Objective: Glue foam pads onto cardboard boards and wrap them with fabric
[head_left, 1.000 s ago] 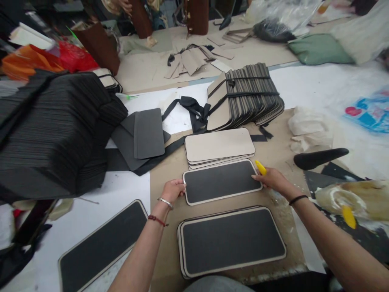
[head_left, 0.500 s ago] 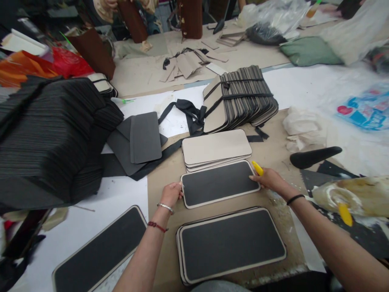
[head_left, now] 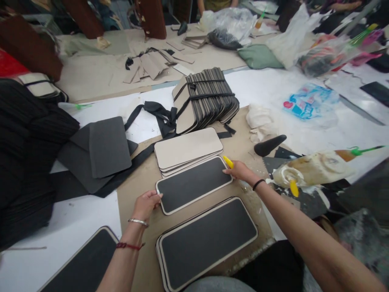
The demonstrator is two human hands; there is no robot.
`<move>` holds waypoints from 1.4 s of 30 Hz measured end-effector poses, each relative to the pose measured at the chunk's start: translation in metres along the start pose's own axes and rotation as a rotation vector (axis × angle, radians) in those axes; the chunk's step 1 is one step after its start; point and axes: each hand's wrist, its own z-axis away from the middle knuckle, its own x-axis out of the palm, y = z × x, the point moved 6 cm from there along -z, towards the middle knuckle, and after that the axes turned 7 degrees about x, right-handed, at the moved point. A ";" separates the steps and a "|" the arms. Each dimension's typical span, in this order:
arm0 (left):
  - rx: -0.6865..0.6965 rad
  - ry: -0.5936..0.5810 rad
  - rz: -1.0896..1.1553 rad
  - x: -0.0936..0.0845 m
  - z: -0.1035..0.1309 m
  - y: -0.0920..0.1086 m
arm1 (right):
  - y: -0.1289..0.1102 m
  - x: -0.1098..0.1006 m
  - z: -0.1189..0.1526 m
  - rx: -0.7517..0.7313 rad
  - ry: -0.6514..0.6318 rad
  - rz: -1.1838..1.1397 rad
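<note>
A black panel with a pale border (head_left: 194, 184) lies between my hands. My left hand (head_left: 147, 205) pinches its left end between thumb and fingers. At its right end, my right hand (head_left: 238, 169) has its thumb on the panel and also holds a yellow tool (head_left: 228, 162). Just beyond lies a stack of beige panels (head_left: 188, 148). Nearer to me is a stack of black panels with pale borders (head_left: 208, 243). Another bordered black panel (head_left: 83, 263) rests at the lower left, partly behind my left forearm.
A strapped bundle of panels (head_left: 206, 97) stands beyond the beige stack. Dark sheets (head_left: 109, 146) and a tall black pile (head_left: 27, 154) are left. To the right are a black-handled tool (head_left: 270, 145), a glue container (head_left: 310, 168) and plastic bags (head_left: 313, 101).
The view has swung right, so the table things appear further left. Both hands still hold the same panel; the left thumb now shows over its edge.
</note>
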 end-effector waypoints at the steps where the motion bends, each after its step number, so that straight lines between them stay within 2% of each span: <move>1: 0.003 0.005 0.000 0.000 0.000 0.001 | 0.000 0.000 0.000 -0.001 -0.006 -0.005; 12: 0.002 0.127 0.001 0.000 0.001 0.004 | -0.001 -0.003 0.006 -0.030 0.011 -0.020; 16: 0.021 0.152 0.011 0.002 0.007 0.013 | -0.004 -0.015 0.014 -0.114 0.104 0.017; 18: 0.040 0.159 0.020 0.001 0.012 0.023 | -0.007 -0.026 0.022 -0.152 0.157 0.029; 21: 0.078 0.181 0.027 -0.005 0.023 0.039 | -0.008 -0.039 0.041 -0.168 0.154 -0.012; 24: 0.116 0.166 0.038 -0.016 0.041 0.050 | -0.006 -0.048 0.070 -0.221 0.165 -0.051; 26: 0.127 0.138 0.033 -0.025 0.058 0.051 | -0.002 -0.049 0.092 -0.274 0.186 -0.083; 30: 0.107 0.094 0.001 -0.035 0.102 0.033 | 0.020 -0.035 0.135 -0.355 0.176 -0.157; 32: 0.076 0.073 0.004 -0.032 0.123 0.019 | 0.036 -0.022 0.148 -0.359 0.145 -0.186; 35: 0.039 0.085 0.045 -0.022 0.146 -0.002 | 0.062 0.000 0.154 -0.331 0.116 -0.229; 38: 0.031 0.085 0.084 -0.012 0.155 -0.016 | 0.082 0.018 0.150 -0.309 0.098 -0.269; 42: 0.048 0.052 0.101 -0.004 0.155 -0.029 | 0.090 0.033 0.143 -0.298 0.088 -0.257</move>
